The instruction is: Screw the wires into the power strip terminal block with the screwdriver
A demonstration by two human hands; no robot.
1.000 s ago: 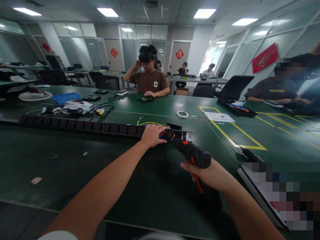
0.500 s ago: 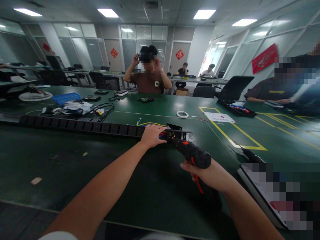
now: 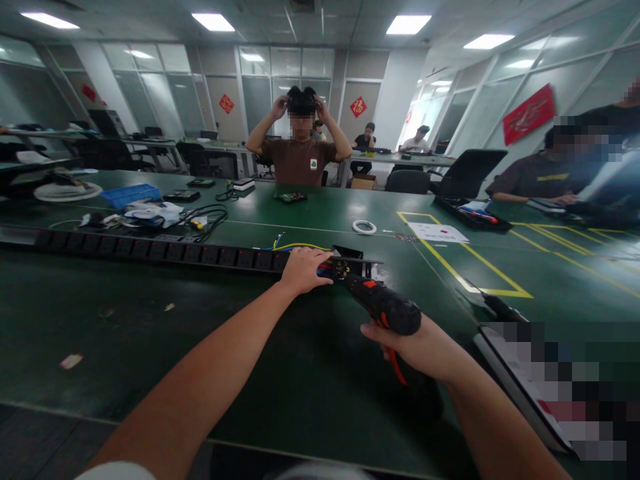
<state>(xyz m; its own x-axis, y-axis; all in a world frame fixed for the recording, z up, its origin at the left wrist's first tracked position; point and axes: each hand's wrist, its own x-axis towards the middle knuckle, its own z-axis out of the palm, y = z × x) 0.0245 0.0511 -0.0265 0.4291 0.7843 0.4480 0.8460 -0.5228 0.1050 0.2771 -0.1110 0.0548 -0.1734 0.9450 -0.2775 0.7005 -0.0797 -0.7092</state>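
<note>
A long black power strip [image 3: 210, 256] with a row of sockets and small red marks lies across the green table. My left hand [image 3: 303, 272] grips its right end, fingers over the top and thumb along the near side. Beside that hand, coloured wires run to a dark piece with brass-coloured contacts [image 3: 341, 269] at the strip's open end. My right hand [image 3: 417, 347] is wrapped round the handle of a black and orange cordless drill [image 3: 385, 305]. The drill's nose points at the contacts; whether its bit touches them I cannot tell.
Behind the strip are a blue tray [image 3: 131, 195], black cables [image 3: 213, 217] and a white ring-shaped roll [image 3: 365, 227]. A white sheet [image 3: 437, 233] lies by yellow tape. At right rests a folder-like item [image 3: 520, 380]. A person [image 3: 299, 157] sits opposite, both hands raised to the head.
My hands, the drill and the strip hold nearly the same place. The person opposite has straightened up, hands still at the head. The view has shifted slightly.
</note>
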